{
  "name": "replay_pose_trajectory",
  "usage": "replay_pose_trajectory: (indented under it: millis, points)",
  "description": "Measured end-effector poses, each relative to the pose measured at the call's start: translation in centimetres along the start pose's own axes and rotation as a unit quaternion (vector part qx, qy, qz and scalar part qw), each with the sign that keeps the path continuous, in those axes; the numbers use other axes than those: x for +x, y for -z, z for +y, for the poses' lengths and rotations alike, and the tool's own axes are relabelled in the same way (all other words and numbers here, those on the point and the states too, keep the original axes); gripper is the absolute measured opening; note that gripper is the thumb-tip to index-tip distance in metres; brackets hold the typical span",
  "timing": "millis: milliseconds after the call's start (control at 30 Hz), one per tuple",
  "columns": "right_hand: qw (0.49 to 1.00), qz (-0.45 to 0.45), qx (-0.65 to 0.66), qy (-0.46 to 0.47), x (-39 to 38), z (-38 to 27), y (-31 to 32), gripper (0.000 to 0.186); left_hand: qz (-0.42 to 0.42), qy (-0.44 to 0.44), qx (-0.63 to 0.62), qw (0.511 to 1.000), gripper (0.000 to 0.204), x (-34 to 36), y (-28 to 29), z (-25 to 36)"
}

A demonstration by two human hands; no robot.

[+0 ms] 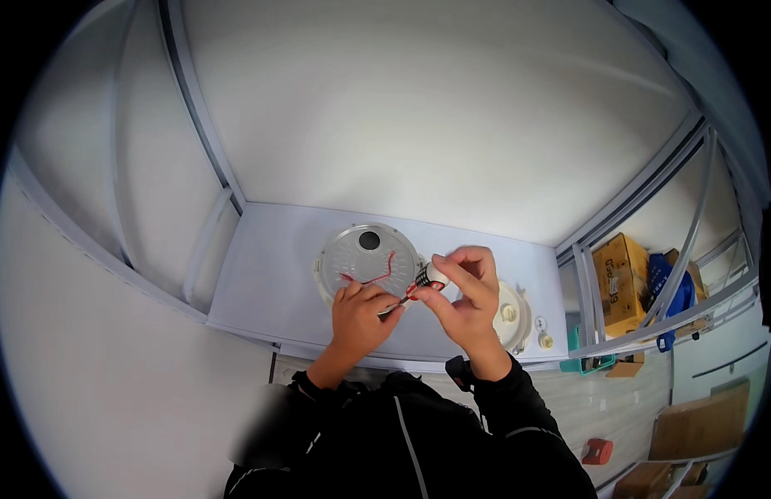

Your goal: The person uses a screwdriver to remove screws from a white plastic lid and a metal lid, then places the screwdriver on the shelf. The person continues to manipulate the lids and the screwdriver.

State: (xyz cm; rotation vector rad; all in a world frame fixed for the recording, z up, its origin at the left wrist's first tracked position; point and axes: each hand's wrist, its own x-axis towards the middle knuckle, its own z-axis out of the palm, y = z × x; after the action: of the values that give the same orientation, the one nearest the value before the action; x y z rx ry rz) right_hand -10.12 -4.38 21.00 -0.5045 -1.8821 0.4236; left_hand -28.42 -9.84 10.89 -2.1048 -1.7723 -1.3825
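My right hand pinches a small white bottle-like container with a black and red pattern, tilted down toward my left hand. My left hand is closed around a thin dark piece whose tip meets the container's red end; its kind is too small to tell. Beneath both hands, a round white housing with a grey, ribbed face lies on the table. A black disc sits near its far edge. A bent red wire lies across the face.
A round white part with a small cream knob lies on the table, right of my hands. Farther right are two small round pieces. Metal frame posts flank the table. Cardboard boxes and a teal basket stand beyond.
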Motion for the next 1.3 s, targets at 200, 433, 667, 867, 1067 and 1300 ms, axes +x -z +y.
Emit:
replay_pose_trajectory:
  millis: [200, 433, 667, 867, 1067, 1300]
  points:
    - [0.997, 0.024, 0.065, -0.025, 0.3, 0.2, -0.5, 0.046, -0.002, -0.004, -0.003, 1.000, 0.015, -0.1, -0.1, -0.3]
    - [1.000, 0.003, -0.018, -0.012, 0.1, 0.0, 0.1, 0.044, 0.005, -0.003, -0.001, 1.000, 0.015, -0.1, -0.1, -0.2]
    - [1.000, 0.002, 0.003, 0.004, 0.5, -0.2, 0.0, 0.053, 0.015, -0.006, -0.013, 1.000, 0.015, -0.2, -0.5, -0.5]
    - [0.999, 0.007, 0.036, -0.008, -0.8, 0.6, 0.4, 0.056, 0.013, -0.012, -0.010, 1.000, 0.015, 0.0, -0.3, -0.4]
    - [0.999, -0.022, 0.007, 0.041, -0.7, 1.1, 1.2, 0.060, 0.015, -0.004, -0.001, 1.000, 0.015, 0.1, -0.1, 0.0]
    - [0.996, -0.026, 0.081, -0.007, -0.8, 1.5, 0.2, 0.060, 0.010, -0.005, 0.001, 1.000, 0.013, 0.1, -0.4, -0.3]
